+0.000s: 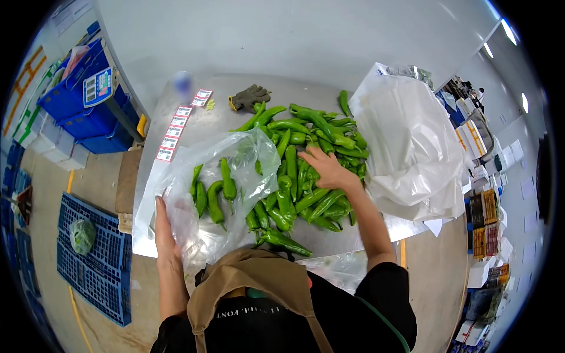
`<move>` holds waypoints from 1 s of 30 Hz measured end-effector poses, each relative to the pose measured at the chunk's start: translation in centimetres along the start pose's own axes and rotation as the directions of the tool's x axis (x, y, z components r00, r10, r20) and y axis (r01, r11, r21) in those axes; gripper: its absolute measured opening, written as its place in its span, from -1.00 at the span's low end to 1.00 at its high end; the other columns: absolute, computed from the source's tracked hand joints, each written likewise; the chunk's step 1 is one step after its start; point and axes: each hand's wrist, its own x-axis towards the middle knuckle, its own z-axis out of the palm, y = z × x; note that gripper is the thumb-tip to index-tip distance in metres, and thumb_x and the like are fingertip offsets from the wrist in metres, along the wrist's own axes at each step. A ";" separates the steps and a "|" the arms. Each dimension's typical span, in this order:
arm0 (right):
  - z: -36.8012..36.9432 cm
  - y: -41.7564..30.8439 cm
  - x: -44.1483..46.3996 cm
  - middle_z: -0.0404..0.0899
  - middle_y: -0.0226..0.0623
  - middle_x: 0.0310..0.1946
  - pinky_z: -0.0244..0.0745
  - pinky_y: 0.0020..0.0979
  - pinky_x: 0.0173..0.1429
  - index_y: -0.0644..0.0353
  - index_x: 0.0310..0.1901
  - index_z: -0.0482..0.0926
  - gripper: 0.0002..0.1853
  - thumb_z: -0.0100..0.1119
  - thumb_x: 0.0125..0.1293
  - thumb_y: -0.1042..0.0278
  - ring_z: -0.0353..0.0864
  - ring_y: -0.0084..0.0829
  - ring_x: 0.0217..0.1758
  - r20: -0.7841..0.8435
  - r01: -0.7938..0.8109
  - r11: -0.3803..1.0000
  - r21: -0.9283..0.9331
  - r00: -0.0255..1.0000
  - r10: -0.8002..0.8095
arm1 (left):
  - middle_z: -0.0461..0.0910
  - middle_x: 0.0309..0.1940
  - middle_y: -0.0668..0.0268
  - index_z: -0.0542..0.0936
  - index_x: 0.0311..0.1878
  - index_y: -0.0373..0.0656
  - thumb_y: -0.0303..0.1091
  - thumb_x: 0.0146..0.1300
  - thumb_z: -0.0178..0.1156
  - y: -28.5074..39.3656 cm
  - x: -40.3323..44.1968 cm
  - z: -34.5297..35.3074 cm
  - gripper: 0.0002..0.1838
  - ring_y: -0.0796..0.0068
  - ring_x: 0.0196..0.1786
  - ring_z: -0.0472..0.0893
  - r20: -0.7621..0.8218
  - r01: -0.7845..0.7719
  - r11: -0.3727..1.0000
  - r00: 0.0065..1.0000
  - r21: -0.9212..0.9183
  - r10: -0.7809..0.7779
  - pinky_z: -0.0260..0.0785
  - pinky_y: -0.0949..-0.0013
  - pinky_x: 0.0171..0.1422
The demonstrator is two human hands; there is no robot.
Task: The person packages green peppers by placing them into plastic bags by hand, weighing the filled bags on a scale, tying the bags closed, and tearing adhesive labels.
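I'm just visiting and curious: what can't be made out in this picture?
All in the head view:
- How many green peppers are heaped: they cover one another.
- Whether the right hand grips one: its own back hides the palm.
- What lies beneath the white plastic: it is too opaque.
- The fine print on the labels: too small.
- What the bluish spot is: too blurred.

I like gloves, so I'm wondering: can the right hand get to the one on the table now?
Probably yes. The right hand is at the green peppers, and the dark glove lies mostly uncovered beyond; the hand would just pass over the pile.
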 end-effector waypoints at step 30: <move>3.6 4.2 3.3 0.22 -0.04 0.17 0.08 0.08 0.30 0.16 0.22 0.25 -0.08 0.52 -0.25 0.21 0.14 -0.01 0.30 0.089 0.281 0.894 -0.348 0.959 -0.267 | 0.48 -0.21 0.02 0.49 -0.04 -0.41 -0.40 0.24 0.12 1.1 -4.6 0.7 -0.71 0.17 -0.17 0.49 0.267 -0.327 -0.060 0.638 0.943 0.722 0.33 0.28 -0.07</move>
